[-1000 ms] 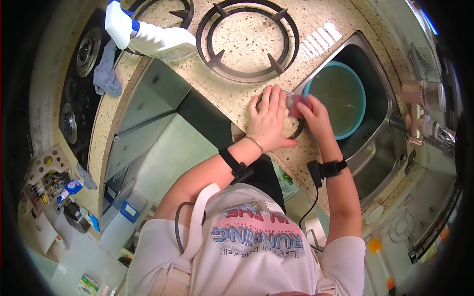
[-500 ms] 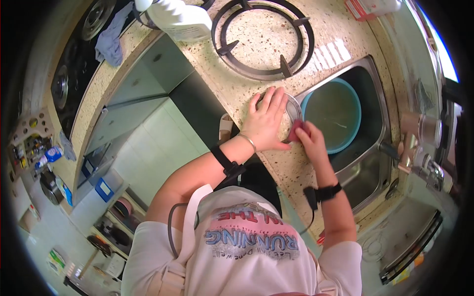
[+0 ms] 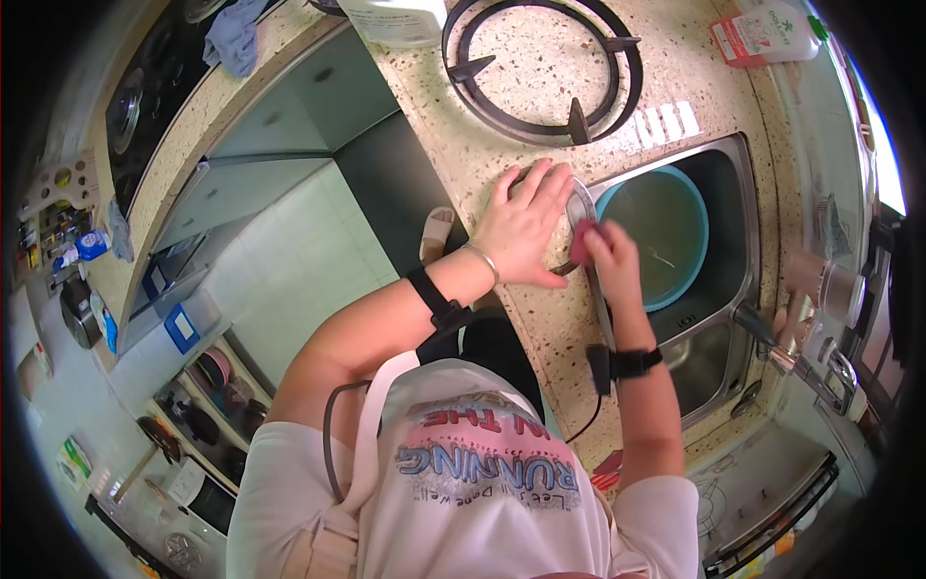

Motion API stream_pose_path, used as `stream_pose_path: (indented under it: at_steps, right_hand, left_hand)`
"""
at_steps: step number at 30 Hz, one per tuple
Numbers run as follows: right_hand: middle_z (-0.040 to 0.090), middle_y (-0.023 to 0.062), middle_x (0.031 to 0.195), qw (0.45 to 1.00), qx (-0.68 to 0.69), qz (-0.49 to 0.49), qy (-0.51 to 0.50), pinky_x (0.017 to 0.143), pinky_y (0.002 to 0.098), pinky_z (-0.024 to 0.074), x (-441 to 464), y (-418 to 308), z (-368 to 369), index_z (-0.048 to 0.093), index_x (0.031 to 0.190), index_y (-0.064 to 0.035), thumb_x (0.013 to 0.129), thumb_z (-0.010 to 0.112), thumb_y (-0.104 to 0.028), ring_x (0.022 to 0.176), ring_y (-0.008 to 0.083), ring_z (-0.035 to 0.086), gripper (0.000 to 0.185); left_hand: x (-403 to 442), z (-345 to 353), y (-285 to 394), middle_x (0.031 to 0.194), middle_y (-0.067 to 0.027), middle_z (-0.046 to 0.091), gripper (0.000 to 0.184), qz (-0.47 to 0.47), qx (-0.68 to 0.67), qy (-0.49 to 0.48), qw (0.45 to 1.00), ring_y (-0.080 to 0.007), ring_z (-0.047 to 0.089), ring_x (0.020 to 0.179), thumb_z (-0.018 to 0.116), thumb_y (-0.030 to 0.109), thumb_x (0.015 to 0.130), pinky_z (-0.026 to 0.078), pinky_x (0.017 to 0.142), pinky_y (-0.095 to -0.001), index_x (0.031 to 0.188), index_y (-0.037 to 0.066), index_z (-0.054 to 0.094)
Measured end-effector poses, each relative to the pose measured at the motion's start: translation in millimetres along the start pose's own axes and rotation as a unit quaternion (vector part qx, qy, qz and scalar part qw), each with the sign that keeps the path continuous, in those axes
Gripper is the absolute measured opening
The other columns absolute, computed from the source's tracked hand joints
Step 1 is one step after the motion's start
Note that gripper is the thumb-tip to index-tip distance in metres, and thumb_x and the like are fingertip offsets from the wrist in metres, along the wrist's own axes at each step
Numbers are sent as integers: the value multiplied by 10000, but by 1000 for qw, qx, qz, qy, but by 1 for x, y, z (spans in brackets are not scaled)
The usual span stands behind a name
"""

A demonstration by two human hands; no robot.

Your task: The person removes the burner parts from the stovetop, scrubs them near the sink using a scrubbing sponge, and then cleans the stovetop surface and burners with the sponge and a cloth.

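Note:
My left hand (image 3: 526, 227) lies spread over a round, silver metal ring (image 3: 582, 205) on the speckled counter. Its fingers stretch across the far side and the thumb points towards the near side, so part of the ring is hidden beneath the palm. At the ring's right edge, my right hand (image 3: 614, 259) is closed, pinching a dark red scrubbing pad (image 3: 583, 241) against the metal. Just right of that hand, a blue basin (image 3: 703, 232) of cloudy water stands in the steel sink (image 3: 750, 193).
A black pan support (image 3: 577, 121) lies on the counter (image 3: 424, 106) beyond my hands. White bottle (image 3: 400, 21) stands at its left; a red-labelled bottle (image 3: 767, 37) is near the back right. The faucet (image 3: 805, 372) is right of the sink. A blue cloth (image 3: 233, 39) lies by the stove.
My right hand and the red pad have shifted a little along the ring's edge, away from my body. My left hand stays spread over the ring. The view has moved slightly.

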State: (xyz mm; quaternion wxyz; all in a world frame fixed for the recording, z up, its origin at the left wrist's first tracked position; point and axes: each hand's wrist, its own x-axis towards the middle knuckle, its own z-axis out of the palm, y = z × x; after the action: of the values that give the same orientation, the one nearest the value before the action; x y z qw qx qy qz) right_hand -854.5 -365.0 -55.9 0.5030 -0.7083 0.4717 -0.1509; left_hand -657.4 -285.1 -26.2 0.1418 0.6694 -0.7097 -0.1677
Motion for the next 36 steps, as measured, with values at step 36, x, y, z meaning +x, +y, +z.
stream_pose_path:
  at_steps: [36]
  right_hand:
    - [585,-16,798,959,238,95,118,591,230,408,20,-10,-2,606,1010,-30,936,619,-153,706,55,514,144]
  left_hand:
    - [8,-5,0,1551,-130,310,1259,60,45,-22,997,-313,254,1437,707,757,557,168,1138,-538,1487,9,307]
